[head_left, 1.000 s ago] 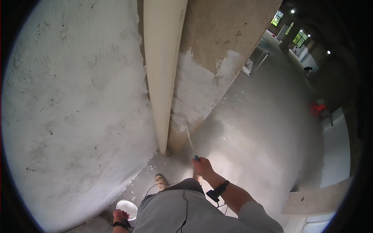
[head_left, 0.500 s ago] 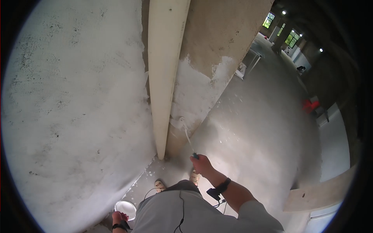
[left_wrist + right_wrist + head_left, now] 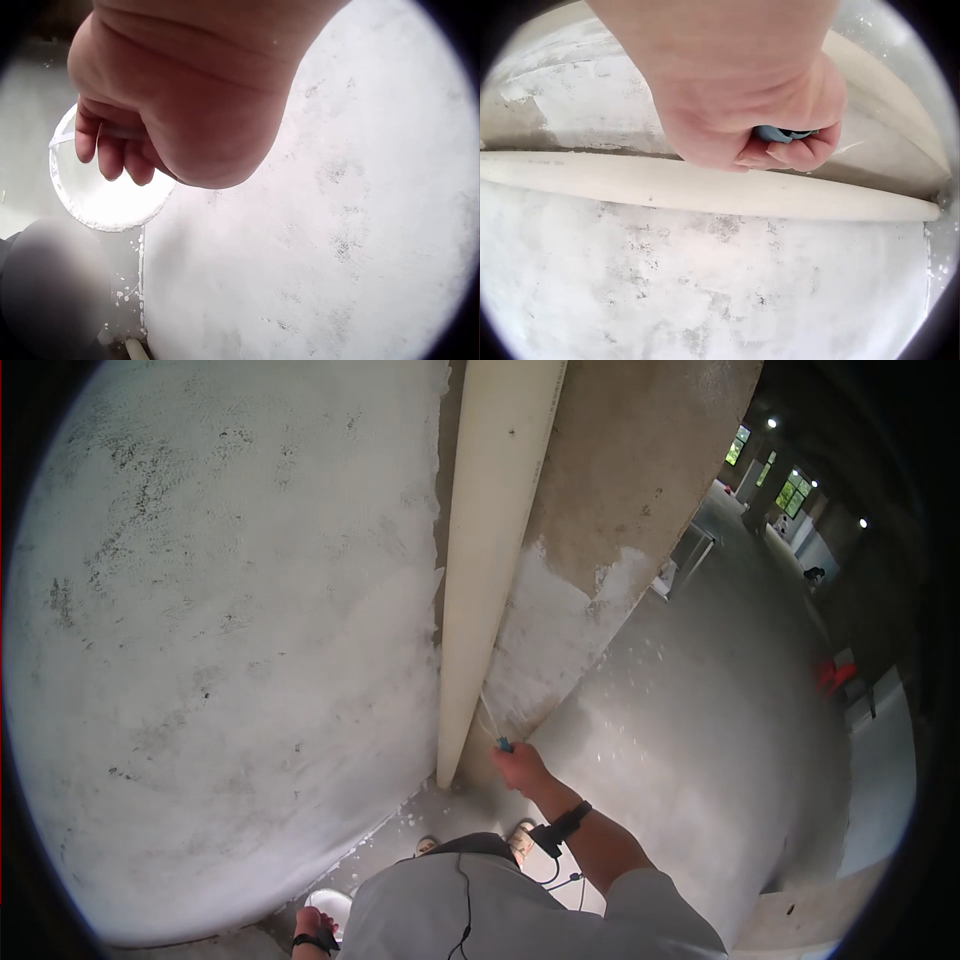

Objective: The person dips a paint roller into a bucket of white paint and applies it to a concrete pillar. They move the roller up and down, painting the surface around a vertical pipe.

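In the head view my right hand [image 3: 523, 768] grips the blue-green handle [image 3: 504, 744] of what looks like a small paint roller. Its thin shaft [image 3: 488, 712] slants up and left to the edge of the pale pipe [image 3: 490, 550], and its head does not show clearly. Part of the blue handle [image 3: 776, 135] appears inside my curled fingers in the right wrist view. Low on the left, my left hand [image 3: 318, 923] holds a white bucket [image 3: 338, 905]. The left wrist view has those fingers curled round the bail [image 3: 64, 138], over white paint inside the smeared rim [image 3: 105, 227].
A white-coated wall [image 3: 280, 660] stands left of the pipe. To its right, a brown wall [image 3: 610, 470] is white only on its lower part. White spatters dot the grey floor [image 3: 640, 750]. A wooden board [image 3: 810, 910] lies at the lower right, and cables hang by the body.
The head view has shifted, so walls and pipe appear farther right. My right hand has moved nearer the pipe, and the roller head, earlier against the right wall, no longer shows clearly.
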`<state>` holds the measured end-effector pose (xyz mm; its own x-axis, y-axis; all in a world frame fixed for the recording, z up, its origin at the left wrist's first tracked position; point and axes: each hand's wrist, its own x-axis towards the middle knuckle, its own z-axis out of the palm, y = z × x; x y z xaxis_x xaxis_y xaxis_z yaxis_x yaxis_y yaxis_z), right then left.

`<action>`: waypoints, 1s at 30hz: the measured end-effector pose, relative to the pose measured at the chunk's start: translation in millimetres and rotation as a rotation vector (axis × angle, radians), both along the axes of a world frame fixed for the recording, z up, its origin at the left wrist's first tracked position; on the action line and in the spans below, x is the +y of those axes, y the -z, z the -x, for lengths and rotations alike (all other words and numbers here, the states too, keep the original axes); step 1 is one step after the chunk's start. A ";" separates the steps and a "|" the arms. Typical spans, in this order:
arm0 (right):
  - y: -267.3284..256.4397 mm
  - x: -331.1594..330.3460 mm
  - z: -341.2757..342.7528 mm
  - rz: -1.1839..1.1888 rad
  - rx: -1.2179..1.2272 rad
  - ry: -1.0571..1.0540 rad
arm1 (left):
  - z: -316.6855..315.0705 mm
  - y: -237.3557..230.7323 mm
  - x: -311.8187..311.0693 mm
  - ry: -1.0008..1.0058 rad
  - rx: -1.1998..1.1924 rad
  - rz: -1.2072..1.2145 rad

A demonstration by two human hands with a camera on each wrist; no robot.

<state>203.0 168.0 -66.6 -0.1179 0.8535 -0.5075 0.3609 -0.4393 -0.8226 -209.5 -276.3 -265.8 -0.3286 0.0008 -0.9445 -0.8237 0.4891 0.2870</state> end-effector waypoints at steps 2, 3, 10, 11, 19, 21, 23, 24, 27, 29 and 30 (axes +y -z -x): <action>7.0 -4.6 -7.4 -0.006 0.028 0.015 | 1.3 -1.5 6.7 -0.005 0.007 0.040; 14.5 -10.0 -14.8 -0.004 0.027 0.035 | 2.6 -2.7 12.3 -0.001 0.008 0.059; 16.9 -61.1 -66.0 0.036 -0.139 0.107 | -5.3 -1.6 42.0 0.100 -0.019 0.093; 23.1 -66.7 -75.0 0.019 -0.159 0.086 | -8.3 -5.3 47.7 0.069 -0.013 0.065; 12.1 -100.1 -93.1 0.136 -0.119 0.166 | -12.1 -10.1 57.7 0.043 -0.020 -0.040; 24.0 -97.3 -86.4 0.086 -0.133 0.161 | -12.6 -14.0 58.5 0.046 -0.029 -0.046; 33.0 -91.1 -71.2 0.017 -0.113 0.140 | -10.9 -12.4 58.2 0.036 -0.029 -0.027; 13.4 -85.3 -56.4 0.117 -0.035 0.175 | -10.3 -12.4 58.4 0.022 -0.033 -0.006; 11.0 -60.3 -28.0 0.101 -0.019 0.127 | -12.4 -25.1 54.3 0.060 -0.014 -0.021; 18.3 -40.9 -12.6 0.067 -0.008 0.075 | -18.1 -38.5 52.2 0.043 0.016 -0.006; 18.4 -30.7 -4.0 0.038 -0.002 0.037 | -20.4 -44.6 52.7 0.040 0.039 0.014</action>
<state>207.0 137.3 -85.0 -0.0853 0.8375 -0.5397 0.3458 -0.4831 -0.8044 -189.0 -223.6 -221.3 -0.3650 0.0015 -0.9310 -0.7918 0.5256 0.3112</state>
